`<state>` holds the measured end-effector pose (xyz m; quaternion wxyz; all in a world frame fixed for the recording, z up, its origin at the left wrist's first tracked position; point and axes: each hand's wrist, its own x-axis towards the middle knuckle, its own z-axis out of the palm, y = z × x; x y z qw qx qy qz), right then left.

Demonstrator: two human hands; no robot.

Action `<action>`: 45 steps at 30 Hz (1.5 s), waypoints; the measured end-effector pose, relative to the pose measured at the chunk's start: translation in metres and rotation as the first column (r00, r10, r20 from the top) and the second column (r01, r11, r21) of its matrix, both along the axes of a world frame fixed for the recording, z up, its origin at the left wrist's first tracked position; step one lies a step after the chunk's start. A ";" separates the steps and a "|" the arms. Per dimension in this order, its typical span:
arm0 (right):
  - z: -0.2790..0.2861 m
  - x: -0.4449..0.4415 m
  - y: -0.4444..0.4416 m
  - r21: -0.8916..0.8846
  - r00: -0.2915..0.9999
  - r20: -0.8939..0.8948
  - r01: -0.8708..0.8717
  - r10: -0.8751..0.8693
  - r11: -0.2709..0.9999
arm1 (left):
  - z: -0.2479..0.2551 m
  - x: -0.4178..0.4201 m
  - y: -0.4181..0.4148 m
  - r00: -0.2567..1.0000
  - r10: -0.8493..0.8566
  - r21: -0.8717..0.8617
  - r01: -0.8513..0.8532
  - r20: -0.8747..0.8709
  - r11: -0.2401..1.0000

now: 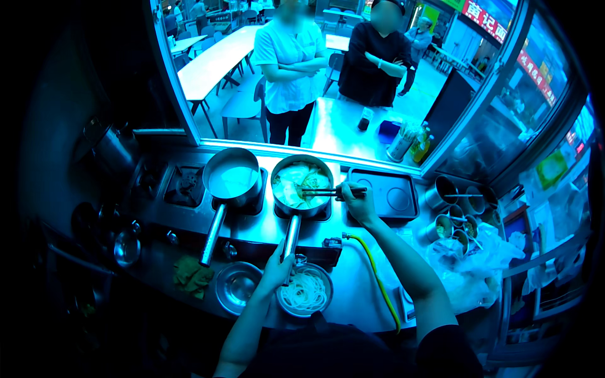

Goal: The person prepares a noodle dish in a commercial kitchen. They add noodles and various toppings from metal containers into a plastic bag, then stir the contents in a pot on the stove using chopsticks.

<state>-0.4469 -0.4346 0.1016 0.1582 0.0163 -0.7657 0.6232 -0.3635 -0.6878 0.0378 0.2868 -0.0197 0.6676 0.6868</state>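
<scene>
My left hand (pixel 278 268) grips the metal handle of a saucepan (pixel 293 236) that sits on a burner of the gas stove. Inside the pan is food in pale liquid (pixel 309 179), with what look like noodles. A pair of dark chopsticks (pixel 326 192) is held in my right hand (pixel 357 203), their tips down in the food. Below the pan handle stands a metal bowl of pale noodles (pixel 303 289), partly covered by my left hand and the handle. Left of it is a bare metal bowl (pixel 238 288), its right rim partly hidden by my forearm.
A second saucepan (pixel 231 175) holds whitish liquid, its handle pointing toward me. A dark tray (pixel 385 189) lies right of the stove, near metal containers (pixel 442 193) and plastic bags (pixel 465 274). A yellow hose (pixel 375 276) crosses the counter. Two people (pixel 290 61) stand beyond the window frame.
</scene>
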 end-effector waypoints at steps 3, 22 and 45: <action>0.002 -0.005 0.005 0.020 1.000 -0.019 0.021 -0.020 1.000 | 0.004 -0.003 0.001 0.999 0.042 -0.005 -0.042 -0.034 0.999; -0.072 0.082 -0.020 -0.237 0.894 0.430 -0.023 0.126 0.971 | 0.014 0.002 0.005 0.992 0.107 0.000 -0.108 0.066 0.994; -0.088 0.382 0.319 0.306 0.748 0.662 -0.223 -0.039 0.925 | 0.011 0.172 0.171 0.526 0.241 -0.343 -0.775 -0.816 0.531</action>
